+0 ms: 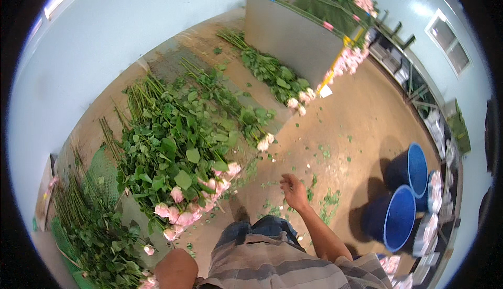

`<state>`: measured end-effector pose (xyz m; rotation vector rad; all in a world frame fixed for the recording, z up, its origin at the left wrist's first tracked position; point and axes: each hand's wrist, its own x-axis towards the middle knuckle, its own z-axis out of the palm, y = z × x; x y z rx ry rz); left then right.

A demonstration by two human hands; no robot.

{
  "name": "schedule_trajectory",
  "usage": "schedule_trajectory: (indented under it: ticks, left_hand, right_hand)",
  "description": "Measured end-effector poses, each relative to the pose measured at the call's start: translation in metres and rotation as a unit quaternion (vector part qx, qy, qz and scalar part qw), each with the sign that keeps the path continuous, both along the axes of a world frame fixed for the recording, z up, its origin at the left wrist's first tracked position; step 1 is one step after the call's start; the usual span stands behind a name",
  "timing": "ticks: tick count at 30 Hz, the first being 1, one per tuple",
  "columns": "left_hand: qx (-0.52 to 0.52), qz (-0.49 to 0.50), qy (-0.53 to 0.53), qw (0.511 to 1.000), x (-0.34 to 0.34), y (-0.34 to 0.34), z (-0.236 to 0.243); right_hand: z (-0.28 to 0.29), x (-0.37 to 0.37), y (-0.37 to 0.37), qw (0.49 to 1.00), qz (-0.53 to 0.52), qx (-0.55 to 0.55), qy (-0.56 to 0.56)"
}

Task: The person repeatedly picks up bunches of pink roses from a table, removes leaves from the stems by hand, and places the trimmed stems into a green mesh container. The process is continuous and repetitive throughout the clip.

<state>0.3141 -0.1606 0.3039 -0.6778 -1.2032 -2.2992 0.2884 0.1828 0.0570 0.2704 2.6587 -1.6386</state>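
My striped shirt (277, 260) fills the lower centre, my right hand (294, 190) hangs loose, seemingly empty, above it, my hidden left hand I cannot judge, and I seem between handlings, any next grasp wanting gentle stem-holding at the pink rose heap (181, 158), centre-left.

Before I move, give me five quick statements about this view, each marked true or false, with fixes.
1. A blue bucket stands to the right of the right hand. True.
2. The right hand is touching that bucket. False: they are apart, and nothing shows in the hand.
3. Loose leaves lie scattered on the floor. True.
4. The roses at the near end of the biggest pile are dark red. False: they are pale pink.
5. The window is at the upper left. False: it is at the upper right.
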Motion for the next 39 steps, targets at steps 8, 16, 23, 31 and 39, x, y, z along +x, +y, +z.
schedule_trajectory:
  ticks: [8,16,23,31,39]
  left_hand:
    - [0.009,0.130,-0.021,0.991,-0.057,0.046,0.002]
    - [-0.154,0.397,-0.393,0.815,-0.126,0.146,-0.045]
    - [-0.145,0.322,-0.498,0.792,-0.185,0.202,-0.070]
    - [-0.318,0.273,-0.484,0.768,-0.192,0.205,-0.099]
    - [-0.367,0.293,-0.450,0.760,-0.173,0.163,-0.103]
  right_hand:
    - [0.060,-0.224,-0.060,0.958,0.129,0.198,0.163]
    - [0.014,-0.314,-0.082,0.907,0.296,0.298,0.033]
    - [-0.027,-0.346,-0.074,0.918,0.318,0.238,-0.015]
    - [-0.019,-0.380,-0.042,0.910,0.282,0.304,-0.023]
    - [-0.016,-0.393,-0.037,0.914,0.226,0.337,-0.021]
